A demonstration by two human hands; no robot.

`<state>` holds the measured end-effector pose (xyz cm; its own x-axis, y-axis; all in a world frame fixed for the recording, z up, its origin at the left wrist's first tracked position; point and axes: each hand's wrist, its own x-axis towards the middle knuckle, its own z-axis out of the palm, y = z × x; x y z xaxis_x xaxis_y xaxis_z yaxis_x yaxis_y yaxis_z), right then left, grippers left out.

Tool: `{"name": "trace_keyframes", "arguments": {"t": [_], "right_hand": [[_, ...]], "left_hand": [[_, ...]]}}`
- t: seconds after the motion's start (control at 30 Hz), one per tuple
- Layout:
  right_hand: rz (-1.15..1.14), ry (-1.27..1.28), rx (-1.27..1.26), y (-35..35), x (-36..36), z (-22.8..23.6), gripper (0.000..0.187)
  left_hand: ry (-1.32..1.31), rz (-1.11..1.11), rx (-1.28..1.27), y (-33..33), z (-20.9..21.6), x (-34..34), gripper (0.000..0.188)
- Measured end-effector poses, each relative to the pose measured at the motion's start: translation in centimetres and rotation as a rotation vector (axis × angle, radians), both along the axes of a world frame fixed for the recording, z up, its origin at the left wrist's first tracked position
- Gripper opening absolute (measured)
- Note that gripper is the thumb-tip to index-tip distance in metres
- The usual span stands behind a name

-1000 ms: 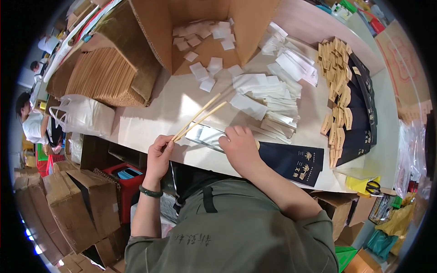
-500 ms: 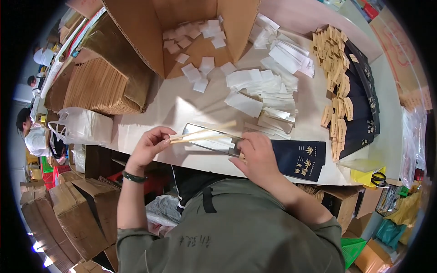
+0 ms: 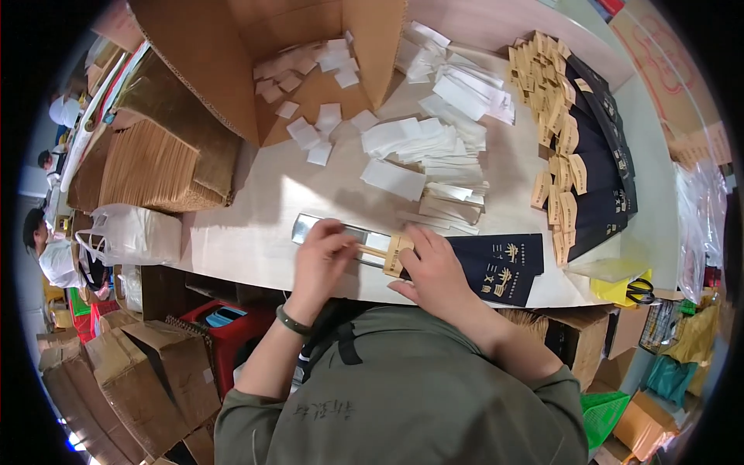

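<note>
A pair of wooden chopsticks [image 3: 372,249] is pinched in my left hand [image 3: 324,267]. Their far ends meet the kraft-coloured end of a paper chopstick sleeve [image 3: 398,254]; whether the tips are inside it I cannot tell. My right hand [image 3: 435,267] grips that sleeve, its fingers over the top and its thumb at the near side. Under both hands lies a long shiny metal tray [image 3: 307,225] with white pieces in it. Navy sleeves [image 3: 504,267] with pale print lie just right of my right hand.
White paper packets [image 3: 422,143] are heaped mid-table, with small white squares [image 3: 304,133] by an open carton [image 3: 325,19]. Filled navy sleeves [image 3: 593,170] are piled at the right. Scissors [image 3: 640,291] sit in a yellow holder. A white plastic bag [image 3: 139,232] stands at the left edge.
My left hand has moved right, bringing the chopsticks from over the tray to the sleeve's kraft end. My right hand stays by the sleeve. The whole view has shifted slightly.
</note>
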<state>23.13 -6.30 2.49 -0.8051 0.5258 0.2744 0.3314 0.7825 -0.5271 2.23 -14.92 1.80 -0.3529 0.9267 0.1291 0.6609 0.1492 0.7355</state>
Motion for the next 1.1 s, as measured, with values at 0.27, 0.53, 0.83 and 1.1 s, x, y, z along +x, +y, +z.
{"name": "trace_keyframes", "arguments": {"t": [0.27,0.53,0.83,1.1], "right_hand": [[0.029,0.03,-0.017,-0.3,0.6,-2.3,0.034],[0.169,-0.048,-0.015,2.4,1.6,4.0,0.014],[0.31,-0.184,0.146,6.3,8.9,2.4,0.042],[-0.012,-0.099,0.124,2.2,3.5,0.3,0.036]], "left_hand": [[-0.178,-0.328,-0.158,-0.1,1.7,4.1,0.036],[0.468,-0.298,-0.119,-2.2,1.7,-1.0,0.043],[-0.825,-0.386,-0.453,-1.9,3.0,3.5,0.063],[-0.231,-0.234,-0.528,-0.9,4.2,3.8,0.051]]}}
